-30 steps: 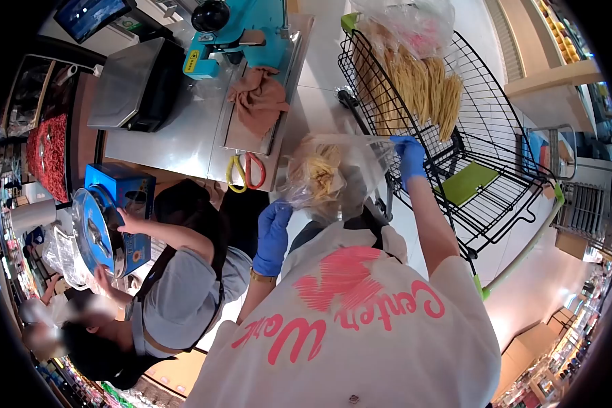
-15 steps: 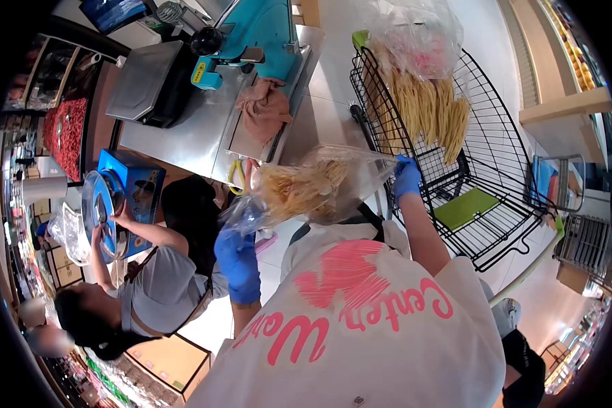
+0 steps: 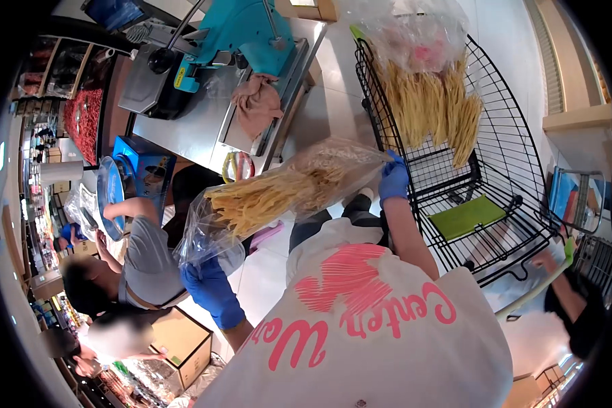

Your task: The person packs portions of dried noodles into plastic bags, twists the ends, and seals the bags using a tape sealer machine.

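Note:
A clear plastic bag (image 3: 306, 180) of long, dry yellow strips stretches between my two blue-gloved hands in front of my body. My left hand (image 3: 211, 289) grips the loose, wrinkled end of the bag at the lower left. At the other end, my right hand (image 3: 394, 180) pinches the bag's corner beside the cart. The yellow strips (image 3: 251, 207) lie lengthwise inside, and the bag hangs tilted, lower on the left. My fingertips are partly hidden by glove and plastic.
A black wire shopping cart (image 3: 517, 129) on the right holds more yellow strips (image 3: 415, 102) under plastic. Ahead are a steel counter (image 3: 183, 139), a teal machine (image 3: 245, 34) and a pink cloth (image 3: 257, 105). A co-worker (image 3: 153, 251) stands at left near a blue box (image 3: 146, 170); other people are nearby.
My left hand has moved left and down, stretching the bag out longer and flatter. My right hand has shifted slightly left. The co-worker's arms have moved lower.

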Action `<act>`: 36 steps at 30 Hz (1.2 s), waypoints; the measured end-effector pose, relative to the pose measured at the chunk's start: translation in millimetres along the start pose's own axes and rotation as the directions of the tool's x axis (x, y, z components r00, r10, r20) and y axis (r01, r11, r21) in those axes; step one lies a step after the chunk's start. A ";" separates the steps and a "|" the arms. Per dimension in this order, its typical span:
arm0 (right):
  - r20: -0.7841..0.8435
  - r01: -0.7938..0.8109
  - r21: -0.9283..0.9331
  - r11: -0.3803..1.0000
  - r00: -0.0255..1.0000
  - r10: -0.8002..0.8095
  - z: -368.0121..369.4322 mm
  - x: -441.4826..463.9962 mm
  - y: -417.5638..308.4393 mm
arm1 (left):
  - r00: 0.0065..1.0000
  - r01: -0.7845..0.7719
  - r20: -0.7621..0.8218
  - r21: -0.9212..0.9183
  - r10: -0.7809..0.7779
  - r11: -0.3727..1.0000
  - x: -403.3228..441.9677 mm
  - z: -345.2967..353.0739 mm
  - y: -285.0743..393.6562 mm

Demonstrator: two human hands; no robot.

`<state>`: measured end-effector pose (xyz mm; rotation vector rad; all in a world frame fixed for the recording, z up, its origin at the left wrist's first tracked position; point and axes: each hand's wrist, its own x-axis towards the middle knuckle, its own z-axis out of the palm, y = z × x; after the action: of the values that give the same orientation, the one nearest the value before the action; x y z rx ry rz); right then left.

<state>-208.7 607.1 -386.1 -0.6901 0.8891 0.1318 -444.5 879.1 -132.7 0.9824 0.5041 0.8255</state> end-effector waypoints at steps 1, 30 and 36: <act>-0.004 -0.007 0.011 1.000 1.000 0.007 6.1 -10.6 -3.2 | 1.000 -0.003 -0.020 0.085 0.004 0.996 1.2 3.8 2.0; 0.627 0.539 -0.717 -0.442 0.775 -0.073 -45.1 -39.0 -8.5 | 0.897 -0.217 0.403 0.758 -0.180 0.615 147.2 57.9 -113.8; 0.455 0.491 -0.870 0.050 0.836 -0.306 -55.0 -92.6 -45.4 | 0.423 -0.750 0.868 0.496 -0.258 0.437 154.4 102.2 -198.5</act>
<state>-287.3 554.2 -317.6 -2.1766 0.2770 0.2511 -204.8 889.6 -259.6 2.4061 -0.3217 0.1385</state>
